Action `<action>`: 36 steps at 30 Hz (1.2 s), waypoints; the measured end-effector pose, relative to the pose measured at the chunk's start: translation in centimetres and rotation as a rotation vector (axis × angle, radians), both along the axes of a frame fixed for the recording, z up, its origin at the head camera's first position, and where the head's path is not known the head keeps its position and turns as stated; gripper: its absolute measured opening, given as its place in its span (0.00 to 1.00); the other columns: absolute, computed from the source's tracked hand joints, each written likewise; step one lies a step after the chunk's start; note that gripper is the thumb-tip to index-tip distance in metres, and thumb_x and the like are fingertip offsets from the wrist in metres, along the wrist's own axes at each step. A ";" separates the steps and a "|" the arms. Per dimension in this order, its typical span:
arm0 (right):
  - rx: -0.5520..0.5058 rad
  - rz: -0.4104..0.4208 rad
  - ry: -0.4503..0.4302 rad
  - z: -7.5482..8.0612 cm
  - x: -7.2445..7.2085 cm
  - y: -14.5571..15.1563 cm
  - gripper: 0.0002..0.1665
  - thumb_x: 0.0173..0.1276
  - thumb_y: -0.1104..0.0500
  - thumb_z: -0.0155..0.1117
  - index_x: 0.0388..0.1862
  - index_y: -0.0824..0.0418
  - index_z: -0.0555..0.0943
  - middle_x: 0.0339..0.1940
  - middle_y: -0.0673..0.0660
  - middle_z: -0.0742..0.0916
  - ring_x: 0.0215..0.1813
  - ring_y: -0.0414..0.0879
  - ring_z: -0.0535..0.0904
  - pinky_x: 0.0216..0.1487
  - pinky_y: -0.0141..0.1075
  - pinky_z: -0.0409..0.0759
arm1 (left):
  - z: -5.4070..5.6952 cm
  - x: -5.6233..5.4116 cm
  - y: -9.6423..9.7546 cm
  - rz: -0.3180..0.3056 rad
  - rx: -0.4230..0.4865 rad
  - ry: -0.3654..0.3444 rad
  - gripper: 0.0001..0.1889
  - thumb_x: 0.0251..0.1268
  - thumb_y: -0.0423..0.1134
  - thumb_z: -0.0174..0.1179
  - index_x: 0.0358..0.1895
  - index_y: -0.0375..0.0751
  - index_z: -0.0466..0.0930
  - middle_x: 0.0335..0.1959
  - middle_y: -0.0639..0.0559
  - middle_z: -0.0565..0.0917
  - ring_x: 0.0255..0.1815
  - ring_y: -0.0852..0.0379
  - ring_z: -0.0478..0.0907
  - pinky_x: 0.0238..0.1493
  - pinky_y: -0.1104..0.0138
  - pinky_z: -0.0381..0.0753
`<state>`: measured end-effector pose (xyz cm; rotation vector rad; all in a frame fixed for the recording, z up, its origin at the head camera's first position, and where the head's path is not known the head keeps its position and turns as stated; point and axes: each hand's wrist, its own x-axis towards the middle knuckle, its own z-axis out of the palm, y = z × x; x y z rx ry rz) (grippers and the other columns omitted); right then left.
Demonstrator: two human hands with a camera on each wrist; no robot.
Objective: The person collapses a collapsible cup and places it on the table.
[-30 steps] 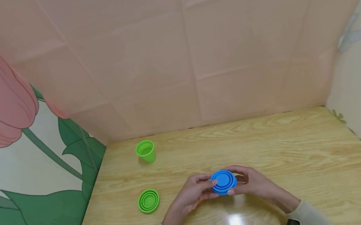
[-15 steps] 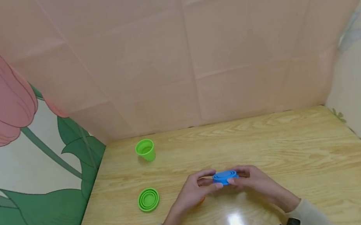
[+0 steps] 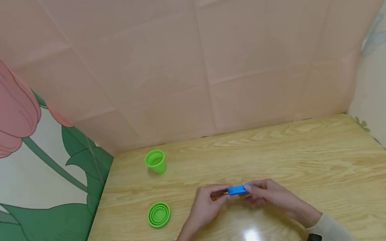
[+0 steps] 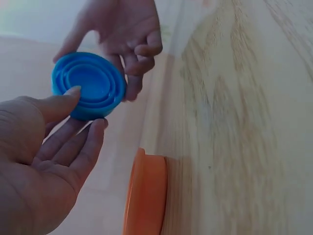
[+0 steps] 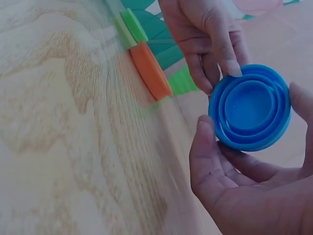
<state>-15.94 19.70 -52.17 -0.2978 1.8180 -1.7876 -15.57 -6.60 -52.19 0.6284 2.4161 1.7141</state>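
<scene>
Both hands hold a blue collapsible cup point(image 3: 237, 190), folded flat into rings, above the wooden table. It appears edge-on in the head view. My left hand point(image 3: 206, 205) pinches its left side; in the left wrist view the thumb lies on the rings of the cup point(image 4: 90, 83) and the fingers are behind it. From the other side my right hand point(image 3: 275, 197) grips the rim, thumb at one edge and fingers at the opposite edge, as the right wrist view shows. Below the left hand, a flat orange cup point(image 4: 149, 196) lies on the table, mostly hidden in the head view.
A folded green cup point(image 3: 159, 214) lies on the table to the left. Farther back stands an extended green cup point(image 3: 155, 161). A pink sheet point(image 3: 202, 60) rises behind the table point(image 3: 316, 160), and flower-printed panels flank it.
The blue cup has tipped from showing its ringed face to edge-on in the head view. Both hands have turned with it, staying in nearly the same place. The green cups have not moved.
</scene>
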 end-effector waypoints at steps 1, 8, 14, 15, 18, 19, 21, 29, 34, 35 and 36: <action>-0.003 0.005 0.003 0.1 0.0 0.0 0.34 0.86 0.48 0.53 0.69 0.79 0.73 0.59 0.67 0.88 0.58 0.51 0.89 0.59 0.41 0.90 | 0.1 0.0 0.0 0.012 -0.009 0.001 0.14 0.69 0.33 0.70 0.55 0.44 0.91 0.53 0.46 0.92 0.50 0.57 0.90 0.49 0.74 0.89; 0.052 -0.091 0.016 0.2 -0.2 0.1 0.36 0.84 0.45 0.56 0.70 0.77 0.73 0.59 0.61 0.89 0.57 0.48 0.89 0.61 0.42 0.89 | 0.1 -0.2 0.0 0.035 0.019 -0.110 0.15 0.69 0.42 0.72 0.55 0.44 0.91 0.52 0.47 0.92 0.48 0.62 0.91 0.47 0.74 0.90; 0.029 -0.166 0.024 0.1 -0.2 0.5 0.33 0.79 0.49 0.65 0.68 0.75 0.77 0.56 0.56 0.90 0.53 0.44 0.90 0.61 0.43 0.90 | 0.1 -0.5 -0.3 0.037 0.122 -0.255 0.16 0.70 0.43 0.71 0.57 0.41 0.89 0.50 0.42 0.92 0.48 0.52 0.92 0.51 0.60 0.93; 0.012 -0.166 0.019 0.1 -0.2 0.6 0.32 0.79 0.50 0.66 0.68 0.75 0.77 0.55 0.55 0.90 0.53 0.44 0.90 0.61 0.44 0.90 | 0.2 -0.5 -0.3 0.040 0.133 -0.277 0.17 0.70 0.44 0.71 0.56 0.40 0.89 0.50 0.42 0.92 0.48 0.51 0.92 0.51 0.59 0.93; -0.043 -0.158 -0.007 0.1 -0.2 0.7 0.31 0.78 0.53 0.67 0.68 0.76 0.77 0.54 0.53 0.91 0.53 0.44 0.91 0.61 0.44 0.90 | 0.1 -0.7 -0.3 0.050 0.170 -0.359 0.17 0.70 0.45 0.71 0.56 0.41 0.90 0.48 0.43 0.93 0.47 0.53 0.92 0.51 0.60 0.93; -0.064 -0.154 -0.019 0.0 -0.2 0.7 0.30 0.78 0.54 0.66 0.68 0.76 0.77 0.53 0.53 0.92 0.52 0.45 0.91 0.60 0.44 0.90 | 0.1 -0.8 -0.3 0.051 0.187 -0.386 0.17 0.70 0.45 0.71 0.55 0.40 0.90 0.48 0.42 0.93 0.46 0.54 0.92 0.50 0.61 0.93; -0.104 -0.143 -0.041 0.1 -0.2 0.7 0.30 0.78 0.56 0.66 0.68 0.76 0.76 0.52 0.53 0.92 0.52 0.47 0.92 0.59 0.44 0.90 | 0.0 -1.0 -0.3 0.041 0.236 -0.438 0.16 0.71 0.43 0.71 0.55 0.38 0.89 0.47 0.41 0.93 0.42 0.55 0.92 0.48 0.62 0.93; -0.169 -0.131 -0.102 0.2 0.0 0.6 0.27 0.78 0.59 0.66 0.67 0.77 0.77 0.50 0.55 0.92 0.51 0.49 0.92 0.57 0.43 0.91 | -0.2 -1.3 -0.4 0.014 0.337 -0.575 0.17 0.73 0.40 0.68 0.56 0.31 0.87 0.47 0.41 0.92 0.40 0.57 0.91 0.46 0.62 0.94; -0.177 -0.136 -0.111 0.0 0.0 0.5 0.27 0.78 0.60 0.66 0.66 0.78 0.76 0.49 0.56 0.92 0.50 0.49 0.92 0.57 0.43 0.91 | -0.4 -1.5 -0.5 0.030 0.402 -0.626 0.17 0.74 0.38 0.66 0.56 0.27 0.86 0.46 0.41 0.92 0.41 0.54 0.92 0.48 0.57 0.93; -0.179 -0.136 -0.112 -0.1 -0.1 0.5 0.26 0.78 0.60 0.66 0.65 0.78 0.76 0.49 0.56 0.92 0.50 0.49 0.92 0.57 0.44 0.91 | -0.3 -1.6 -0.5 0.034 0.413 -0.634 0.16 0.74 0.37 0.66 0.56 0.27 0.86 0.47 0.40 0.92 0.41 0.54 0.92 0.48 0.56 0.93; -0.182 -0.138 -0.112 -0.2 -0.1 0.4 0.26 0.77 0.60 0.66 0.65 0.78 0.77 0.49 0.56 0.92 0.50 0.49 0.92 0.57 0.44 0.91 | -0.3 -1.6 -0.5 0.036 0.421 -0.635 0.16 0.74 0.36 0.66 0.56 0.27 0.86 0.47 0.39 0.92 0.42 0.53 0.92 0.48 0.56 0.93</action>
